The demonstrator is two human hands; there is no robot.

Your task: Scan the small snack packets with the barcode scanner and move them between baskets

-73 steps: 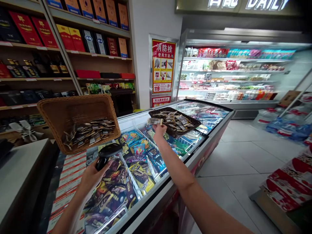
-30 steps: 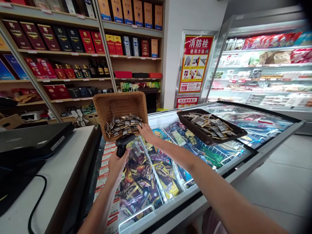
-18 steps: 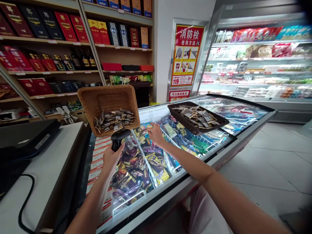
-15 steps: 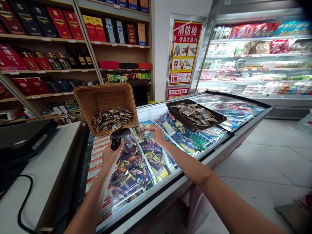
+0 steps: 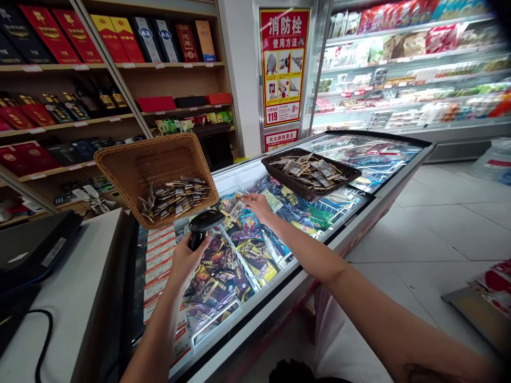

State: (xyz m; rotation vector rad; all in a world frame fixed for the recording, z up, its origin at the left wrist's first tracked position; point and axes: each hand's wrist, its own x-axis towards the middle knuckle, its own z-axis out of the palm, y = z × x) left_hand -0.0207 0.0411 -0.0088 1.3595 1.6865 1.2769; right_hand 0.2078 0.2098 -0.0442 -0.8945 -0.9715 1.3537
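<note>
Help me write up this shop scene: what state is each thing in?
Black handheld scanner, gripped in the left hand.
Flat pale packet, pinched in the right hand.
Tan wicker basket, partly filled with packets.
Dark brown wicker tray, heaped with packets.
White glass-topped chest freezer, stocked.

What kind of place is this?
Probably a grocery shop: there's a glass-topped freezer of colourful packets, a brightly lit, stocked display fridge, and what looks like a barcode scanner in the left hand.

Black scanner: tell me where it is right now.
In the head view, the black scanner is left of centre, held in the left hand above the freezer, appearing just below the right end of the tan wicker basket.
</note>
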